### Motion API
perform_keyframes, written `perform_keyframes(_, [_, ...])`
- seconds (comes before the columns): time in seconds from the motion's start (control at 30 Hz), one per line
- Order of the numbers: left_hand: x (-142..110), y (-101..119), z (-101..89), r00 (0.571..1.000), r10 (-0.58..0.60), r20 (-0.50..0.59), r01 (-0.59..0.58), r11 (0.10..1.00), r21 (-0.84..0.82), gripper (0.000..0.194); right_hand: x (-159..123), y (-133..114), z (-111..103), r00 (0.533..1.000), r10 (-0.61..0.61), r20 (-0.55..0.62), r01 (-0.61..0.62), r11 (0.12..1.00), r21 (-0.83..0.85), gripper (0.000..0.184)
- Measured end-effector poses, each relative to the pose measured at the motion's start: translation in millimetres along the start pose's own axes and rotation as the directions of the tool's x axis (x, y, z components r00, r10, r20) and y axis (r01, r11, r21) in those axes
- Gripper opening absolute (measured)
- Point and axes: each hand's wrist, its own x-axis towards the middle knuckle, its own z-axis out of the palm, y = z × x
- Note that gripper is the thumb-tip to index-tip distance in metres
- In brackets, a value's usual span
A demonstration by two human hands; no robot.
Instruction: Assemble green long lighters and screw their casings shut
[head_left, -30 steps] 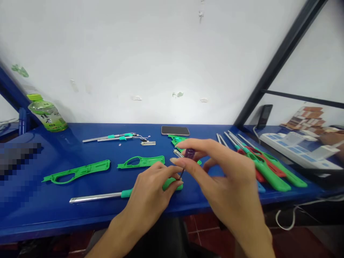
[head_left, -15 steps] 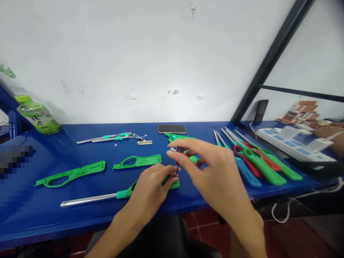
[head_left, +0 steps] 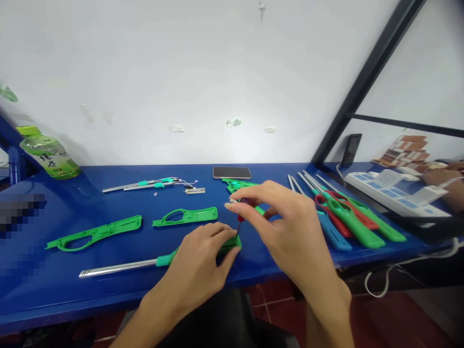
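Right fingers [head_left: 250, 213] pinch a now-steeper screwdriver [head_left: 240, 218]; left fingers [head_left: 229, 258] clamp a lighter [head_left: 164, 260], hiding its middle, near 2 shells [head_left: 200, 215].

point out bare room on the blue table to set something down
Bare blue table shows between bottle and left green shell, and between that shell and the front metal tube. Crowded: around left hand and right hand, and among the lighters at right.

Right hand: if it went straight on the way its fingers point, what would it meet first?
Likely the green lighter casing half to the left; the right hand looks raised, so depth is unclear and it might pass above.
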Motion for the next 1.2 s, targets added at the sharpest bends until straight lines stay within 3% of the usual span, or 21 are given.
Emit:
perform_keyframes(0.13, [-5, -5, 3.9, 1.0, 0.012, -0.014, -0.011, 0.999, 0.039, 0.018, -2, 0, -2, 1.0, -0.018, -0.025, 0.018, 1.0, -0.022, 0.012])
perform_keyframes(0.27, [-6, -10, 7.0, 0.999, 0.014, -0.033, -0.013, 0.999, 0.032, 0.017, -4, 2, -4, 0.997, -0.051, 0.052, 0.05, 0.998, 0.027, 0.027])
perform_keyframes(0.43, [-7, -11, 5.6, 0.998, 0.055, -0.035, -0.052, 0.997, 0.059, 0.02, -1, 3, -3, 0.999, -0.044, 0.018, 0.045, 0.996, -0.081, 0.016])
perform_keyframes(0.63, [-6, -12, 4.5, 0.999, 0.044, -0.019, -0.043, 0.996, 0.077, 0.019, -3, 6, -7, 0.989, -0.124, 0.085, 0.119, 0.991, 0.055, 0.032])
perform_keyframes(0.8, [-7, -12, 4.5, 0.999, 0.028, -0.018, -0.026, 0.997, 0.077, 0.02, -2, 5, -6, 0.997, -0.074, -0.024, 0.071, 0.992, -0.106, 0.008])
perform_keyframes(1.0, [-7, -13, 6.0, 0.999, 0.042, -0.024, -0.039, 0.994, 0.098, 0.02, -4, 3, -10, 0.984, -0.128, 0.127, 0.117, 0.989, 0.093, 0.028])
perform_keyframes(1.2, [-7, -12, 4.4, 0.999, 0.047, -0.02, -0.045, 0.993, 0.106, 0.021, -4, -1, 0, 0.998, -0.066, -0.004, 0.066, 0.995, -0.076, 0.01])
